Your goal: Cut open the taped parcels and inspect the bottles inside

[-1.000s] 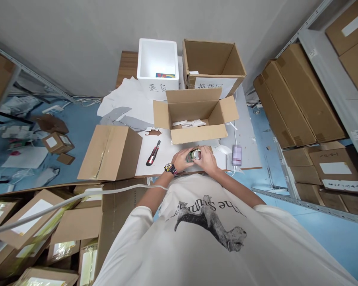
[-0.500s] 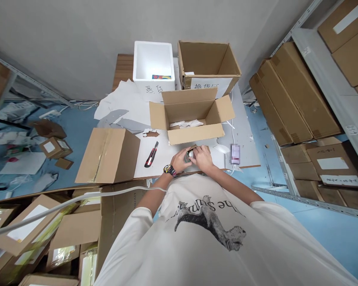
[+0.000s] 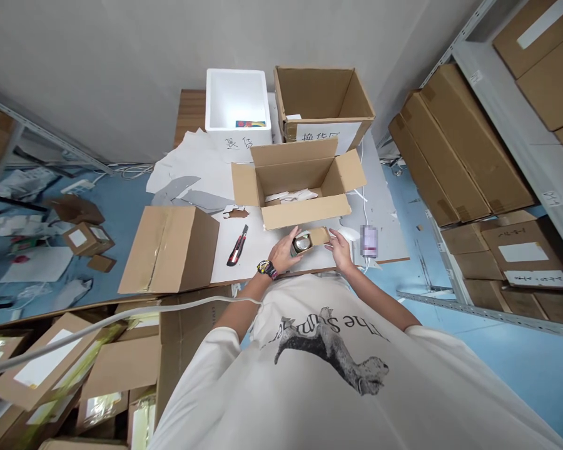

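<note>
The left hand [image 3: 282,254] is curled around a round metal-topped container [image 3: 301,243], its fingers covering one side of it, so the grip looks closed, though the hand hides how far round it goes. The container could be a tin or a jar; from this angle only its shiny top and rim show clearly. It sits at the end of a small kraft carton [image 3: 317,237], seemingly at the carton's open mouth, but the join between them is hard to make out. The right hand [image 3: 340,249] is open with fingers spread, just beside the carton and not clearly touching it.

A wristwatch [image 3: 267,269] circles the left wrist. On the white sheet [image 3: 258,259] to the left lies a red-and-black utility knife [image 3: 237,245]. Just ahead stands an open carton [image 3: 300,187] with white paper scraps inside (its depths are out of sight). Beyond it are a white foam box [image 3: 237,103] and another open carton [image 3: 323,100], and to the right lies a pixelated, unreadable rectangle [image 3: 369,241].
</note>
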Demonstrator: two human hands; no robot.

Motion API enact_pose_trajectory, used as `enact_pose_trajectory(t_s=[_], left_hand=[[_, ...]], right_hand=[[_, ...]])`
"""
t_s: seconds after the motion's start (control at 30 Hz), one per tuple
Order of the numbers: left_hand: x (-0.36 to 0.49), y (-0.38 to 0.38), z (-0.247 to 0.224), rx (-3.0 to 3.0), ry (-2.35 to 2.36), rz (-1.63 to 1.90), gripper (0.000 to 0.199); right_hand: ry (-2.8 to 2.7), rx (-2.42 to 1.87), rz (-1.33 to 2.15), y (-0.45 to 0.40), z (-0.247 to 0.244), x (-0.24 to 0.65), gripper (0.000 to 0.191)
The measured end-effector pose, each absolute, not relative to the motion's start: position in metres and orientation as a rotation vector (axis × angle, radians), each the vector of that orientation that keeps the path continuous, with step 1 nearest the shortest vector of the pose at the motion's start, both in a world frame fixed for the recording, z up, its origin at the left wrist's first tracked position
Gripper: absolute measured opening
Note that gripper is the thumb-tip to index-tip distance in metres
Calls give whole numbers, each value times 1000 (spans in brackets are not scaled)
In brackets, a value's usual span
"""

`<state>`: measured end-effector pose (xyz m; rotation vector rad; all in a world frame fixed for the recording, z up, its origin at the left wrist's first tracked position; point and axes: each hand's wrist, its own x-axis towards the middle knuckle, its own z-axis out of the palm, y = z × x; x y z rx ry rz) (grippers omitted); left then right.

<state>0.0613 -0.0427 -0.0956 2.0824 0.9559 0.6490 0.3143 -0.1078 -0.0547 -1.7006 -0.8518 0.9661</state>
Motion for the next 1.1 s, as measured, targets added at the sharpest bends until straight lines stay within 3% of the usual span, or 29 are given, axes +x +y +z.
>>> enact_pose_trajectory(t_s=[0.13, 0.3, 0.47, 0.7, 0.87, 1.0, 1.1], left_hand=[[61, -42, -102, 2092, 933, 644, 96], [64, -45, -117, 1996, 1066, 660, 81], [73, -47, -130, 1890, 1222, 627, 74], [87, -46, -132, 1871, 1283, 531, 68], [84, -47, -129, 1844, 1305, 440, 71], [83, -45, -127, 1842, 1339, 379, 68], [87, -45, -124, 1857, 1355, 377, 67]], right_hand=[[-986, -1626, 934, -110, -41, 298, 60], [-1637, -1529, 875, -113, -33, 288, 42], [-1872, -1497, 806, -110, -42, 294, 54], [-1770, -1593, 858, -92, -54, 291, 77], [-1964, -1686, 874, -94, -57, 280, 76], [-2075, -1695, 976, -100, -57, 284, 101], [-2049, -1659, 968, -100, -58, 290, 95]])
